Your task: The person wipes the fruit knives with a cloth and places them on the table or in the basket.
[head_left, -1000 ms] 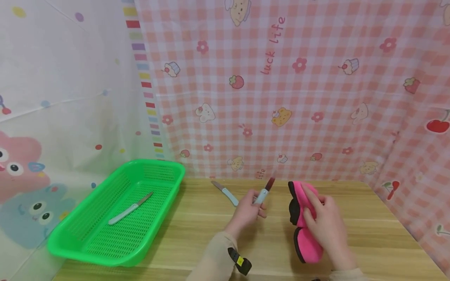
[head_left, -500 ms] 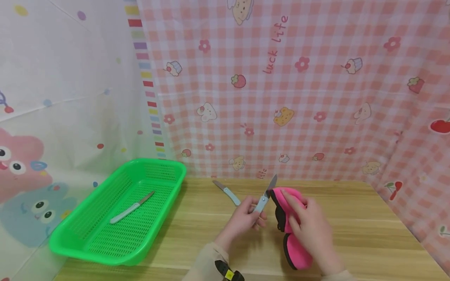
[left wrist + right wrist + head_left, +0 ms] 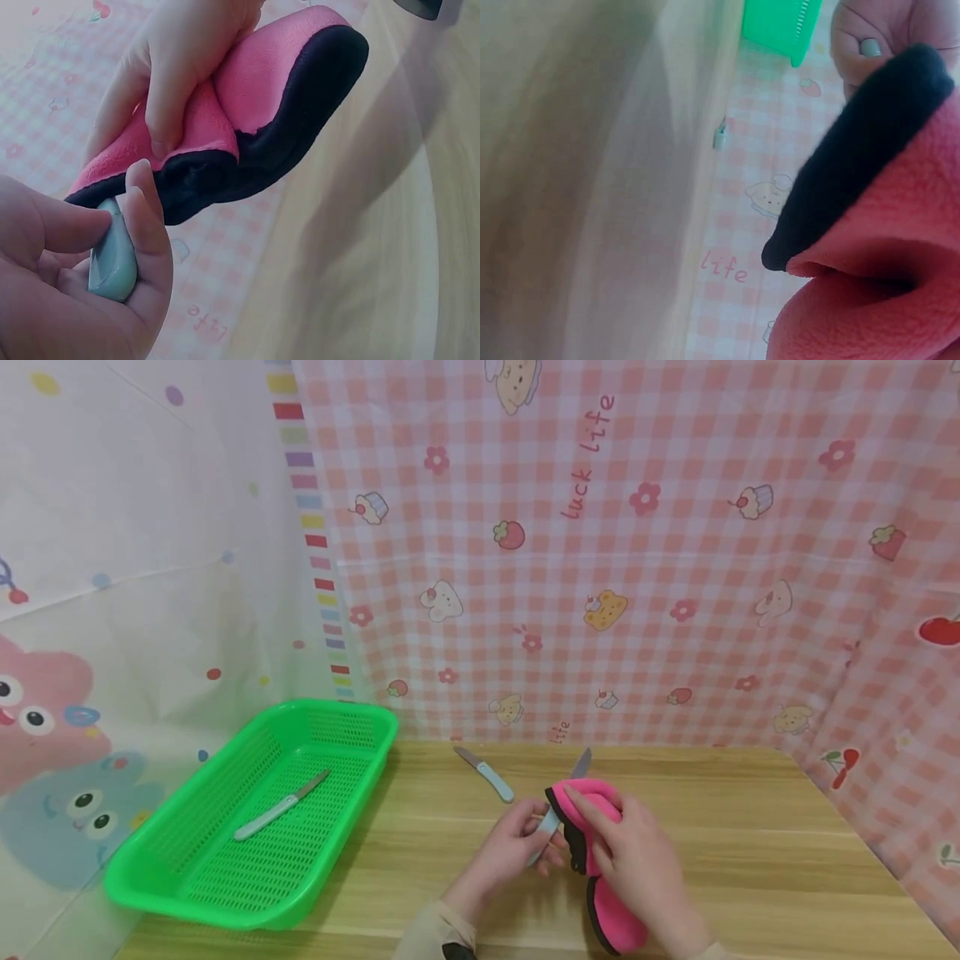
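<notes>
My left hand (image 3: pixel 517 843) grips the pale blue handle of a knife (image 3: pixel 550 828), its blade angled up and away. In the left wrist view the thumb and fingers close round the handle (image 3: pixel 114 259). My right hand (image 3: pixel 637 852) pinches a folded, plush pink cloth piece with black edging (image 3: pixel 617 917). The cloth lies against the knife, covering part of it near the base of the blade; the blade tip shows beyond. In the right wrist view, the pink and black cloth (image 3: pixel 870 225) hides most of the knife.
A second knife (image 3: pixel 486 774) with a pale blue handle lies on the wooden table (image 3: pixel 757 852), beyond my left hand. Another knife (image 3: pixel 281 806) lies in the green plastic basket (image 3: pixel 120 881) at the left. A pink checked curtain (image 3: pixel 480 568) hangs behind the table.
My right hand has brought the pink cloth leftward from beside the knife onto it. My left hand has kept the knife and come slightly nearer; the blade, reddish earlier, now looks grey.
</notes>
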A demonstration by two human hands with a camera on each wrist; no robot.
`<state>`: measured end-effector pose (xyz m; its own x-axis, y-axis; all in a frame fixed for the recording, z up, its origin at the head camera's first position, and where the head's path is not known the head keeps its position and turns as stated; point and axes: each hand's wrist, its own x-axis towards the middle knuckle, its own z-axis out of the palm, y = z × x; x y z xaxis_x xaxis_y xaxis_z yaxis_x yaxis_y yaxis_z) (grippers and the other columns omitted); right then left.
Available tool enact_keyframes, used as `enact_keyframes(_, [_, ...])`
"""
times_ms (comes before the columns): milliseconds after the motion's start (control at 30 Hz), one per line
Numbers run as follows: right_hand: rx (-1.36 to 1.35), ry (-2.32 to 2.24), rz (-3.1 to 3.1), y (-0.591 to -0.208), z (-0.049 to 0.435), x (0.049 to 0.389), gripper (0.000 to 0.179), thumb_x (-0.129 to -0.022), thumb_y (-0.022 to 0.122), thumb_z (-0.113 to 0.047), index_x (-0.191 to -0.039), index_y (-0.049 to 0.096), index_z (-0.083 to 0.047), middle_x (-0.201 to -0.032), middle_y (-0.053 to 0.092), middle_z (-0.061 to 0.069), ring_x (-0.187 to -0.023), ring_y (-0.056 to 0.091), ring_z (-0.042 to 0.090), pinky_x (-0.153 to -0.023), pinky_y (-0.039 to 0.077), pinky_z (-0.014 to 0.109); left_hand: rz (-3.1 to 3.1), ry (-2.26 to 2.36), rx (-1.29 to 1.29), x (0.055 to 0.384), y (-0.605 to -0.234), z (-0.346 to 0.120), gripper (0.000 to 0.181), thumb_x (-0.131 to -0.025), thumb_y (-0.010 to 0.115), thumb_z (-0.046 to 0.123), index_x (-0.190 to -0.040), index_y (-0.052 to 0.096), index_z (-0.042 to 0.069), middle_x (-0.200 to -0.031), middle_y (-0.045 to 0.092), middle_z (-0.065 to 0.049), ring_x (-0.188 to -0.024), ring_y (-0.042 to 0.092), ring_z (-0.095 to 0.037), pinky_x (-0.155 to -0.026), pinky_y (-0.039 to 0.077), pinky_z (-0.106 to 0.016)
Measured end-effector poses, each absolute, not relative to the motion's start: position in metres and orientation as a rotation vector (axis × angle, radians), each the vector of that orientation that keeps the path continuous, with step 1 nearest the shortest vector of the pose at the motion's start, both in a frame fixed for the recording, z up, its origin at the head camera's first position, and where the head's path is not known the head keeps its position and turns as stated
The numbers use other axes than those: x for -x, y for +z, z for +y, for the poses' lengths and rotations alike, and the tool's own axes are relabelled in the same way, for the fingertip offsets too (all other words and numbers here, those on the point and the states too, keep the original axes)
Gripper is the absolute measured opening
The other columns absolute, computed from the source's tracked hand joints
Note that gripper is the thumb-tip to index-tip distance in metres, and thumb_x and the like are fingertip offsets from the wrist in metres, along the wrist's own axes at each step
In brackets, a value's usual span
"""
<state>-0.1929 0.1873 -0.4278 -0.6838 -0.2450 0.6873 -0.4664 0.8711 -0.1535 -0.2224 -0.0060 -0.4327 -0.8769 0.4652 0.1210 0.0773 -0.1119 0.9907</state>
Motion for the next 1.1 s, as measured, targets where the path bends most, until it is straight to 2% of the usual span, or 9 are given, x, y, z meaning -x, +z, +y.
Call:
enact_keyframes(100, [-0.526, 0.423, -2.342, -0.431, 0.186, 0.194, 0.068, -0.075, 0.075, -0.002, -0.134, 0.062, -0.032, -0.116, 0.059, 0.022, -0.088, 0.058, 0.032, -0.060, 0.049, 0.040, 1.891, 2.079, -0.604, 0.220, -0.434, -0.010, 0.019, -0.099, 0.048, -0.003, -0.117, 0.052, -0.002, -0.093, 0.067, -0.025, -0.073, 0.068, -0.024, -0.056, 0.049, -0.023])
enact_keyframes(233, [-0.531, 0.425, -2.345, -0.432, 0.184, 0.195, 0.066, -0.076, 0.074, -0.002, -0.133, 0.063, -0.033, -0.116, 0.059, 0.020, -0.086, 0.057, 0.029, -0.058, 0.047, 0.036, 1.892, 2.074, -0.598, 0.219, -0.435, -0.014, 0.019, -0.098, 0.048, -0.004, -0.116, 0.054, -0.001, -0.094, 0.068, -0.024, -0.075, 0.069, -0.025, -0.058, 0.050, -0.025])
enact_keyframes(433, [-0.543, 0.425, -2.334, -0.431, 0.184, 0.200, 0.060, -0.077, 0.074, -0.001, -0.130, 0.066, -0.031, -0.116, 0.060, 0.020, -0.086, 0.057, 0.028, -0.058, 0.046, 0.035, 1.884, 2.076, -0.616, 0.220, -0.438, -0.020, 0.025, -0.099, 0.047, -0.005, -0.123, 0.055, -0.002, -0.100, 0.067, -0.029, -0.084, 0.067, -0.045, -0.058, 0.049, -0.026])
enact_keyframes(600, [-0.526, 0.451, -2.327, -0.428, 0.186, 0.207, 0.059, -0.077, 0.073, 0.000, -0.129, 0.067, -0.028, -0.114, 0.060, 0.023, -0.088, 0.059, 0.033, -0.059, 0.049, 0.040, 1.865, 2.086, -0.603, 0.220, -0.437, -0.023, 0.032, -0.098, 0.049, -0.006, -0.129, 0.055, -0.002, -0.099, 0.069, -0.025, -0.080, 0.070, -0.032, -0.058, 0.049, -0.023])
enact_keyframes(800, [-0.480, 0.468, -2.323, -0.419, 0.188, 0.218, 0.061, -0.077, 0.072, 0.000, -0.130, 0.065, -0.030, -0.097, 0.057, 0.021, -0.076, 0.052, 0.029, -0.050, 0.042, 0.033, 1.857, 2.113, -0.571, 0.221, -0.436, -0.024, 0.034, -0.098, 0.050, -0.006, -0.131, 0.055, -0.003, -0.099, 0.069, -0.024, -0.072, 0.068, -0.014, -0.059, 0.050, -0.022])
enact_keyframes(1100, [-0.404, 0.533, -2.360, -0.413, 0.191, 0.229, 0.059, -0.080, 0.070, -0.001, -0.132, 0.064, -0.030, -0.104, 0.057, 0.024, -0.085, 0.056, 0.035, -0.052, 0.048, 0.042, 1.866, 2.107, -0.549, 0.221, -0.433, -0.025, 0.034, -0.098, 0.050, -0.004, -0.132, 0.054, -0.002, -0.099, 0.070, -0.021, -0.074, 0.067, -0.013, -0.060, 0.049, -0.022])
